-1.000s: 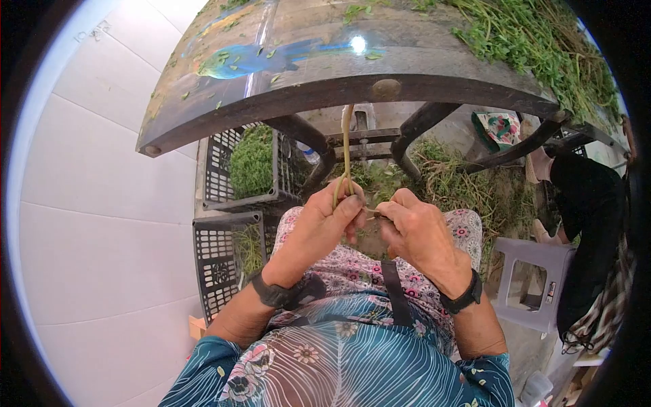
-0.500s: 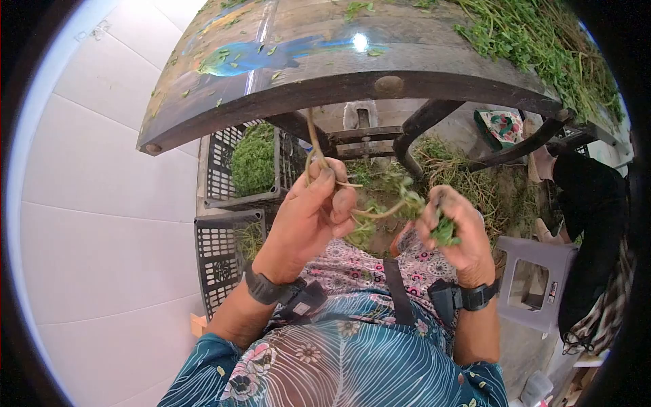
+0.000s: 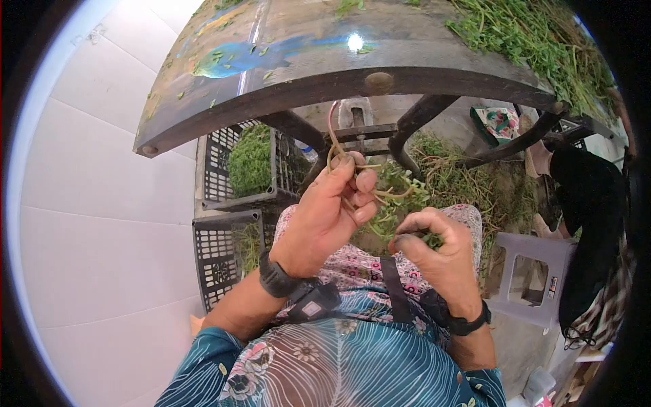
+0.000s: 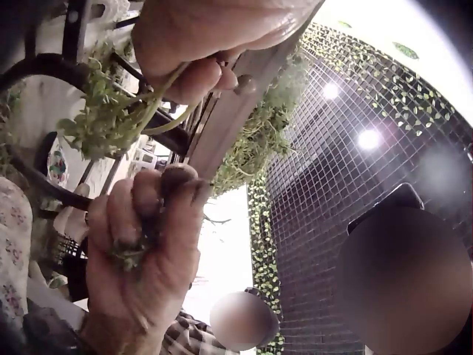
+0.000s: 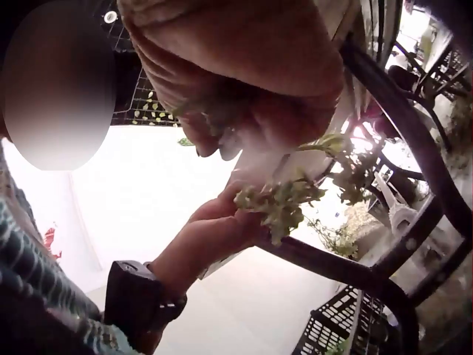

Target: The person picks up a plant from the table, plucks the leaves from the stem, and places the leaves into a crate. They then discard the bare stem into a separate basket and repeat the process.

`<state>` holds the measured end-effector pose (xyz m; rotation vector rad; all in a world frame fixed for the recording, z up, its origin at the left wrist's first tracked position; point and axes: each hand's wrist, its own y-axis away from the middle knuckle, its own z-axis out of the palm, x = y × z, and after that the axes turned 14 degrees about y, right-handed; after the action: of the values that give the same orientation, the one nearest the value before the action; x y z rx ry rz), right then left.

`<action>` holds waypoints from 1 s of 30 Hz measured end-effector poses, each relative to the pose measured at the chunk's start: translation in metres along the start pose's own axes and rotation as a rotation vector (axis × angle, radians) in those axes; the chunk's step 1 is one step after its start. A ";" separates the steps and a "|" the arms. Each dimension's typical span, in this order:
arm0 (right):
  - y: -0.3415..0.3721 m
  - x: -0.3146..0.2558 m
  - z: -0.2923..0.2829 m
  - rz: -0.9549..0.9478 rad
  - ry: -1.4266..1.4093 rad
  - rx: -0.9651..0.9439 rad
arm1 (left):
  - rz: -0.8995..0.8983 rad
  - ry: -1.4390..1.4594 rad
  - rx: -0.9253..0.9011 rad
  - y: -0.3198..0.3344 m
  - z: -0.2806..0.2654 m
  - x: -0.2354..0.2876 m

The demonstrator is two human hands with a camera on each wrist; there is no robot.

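In the head view my left hand (image 3: 322,214) pinches a long, thin plant stem (image 3: 333,132) between thumb and fingers, its upper part rising toward the table edge. From the same hand side shoots with a leafy sprig (image 3: 393,214) stick out to the right. My right hand (image 3: 441,261) is lower and to the right, its fingers curled around a small bunch of green leaves (image 4: 129,255), seen in the palm in the left wrist view. That view also shows the leafy sprig (image 4: 107,118) hanging from the left hand, apart from the right fingertips.
A dark-edged table (image 3: 298,89) stands ahead, with heaped greens (image 3: 529,64) at its right. Black crates (image 3: 271,169) with greens are at left. Stalks (image 3: 468,180) litter the floor under the table. A grey stool (image 3: 532,281) and another person's leg (image 3: 586,203) are on the right.
The hands were close together, then the right hand moved away right with leaves in its fingers; it is now lower and more closed. The left hand has kept the stem and shifted slightly right lately.
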<state>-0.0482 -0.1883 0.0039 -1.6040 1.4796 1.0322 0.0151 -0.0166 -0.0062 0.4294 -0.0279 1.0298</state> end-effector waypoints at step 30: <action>-0.017 0.025 0.000 0.233 -0.068 -0.008 | 0.114 -0.943 -0.070 0.008 -0.004 -0.002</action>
<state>-0.0309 -0.1972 -0.0189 -1.4109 1.6456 1.2098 0.0068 -0.0129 -0.0076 0.8233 -0.9355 0.8551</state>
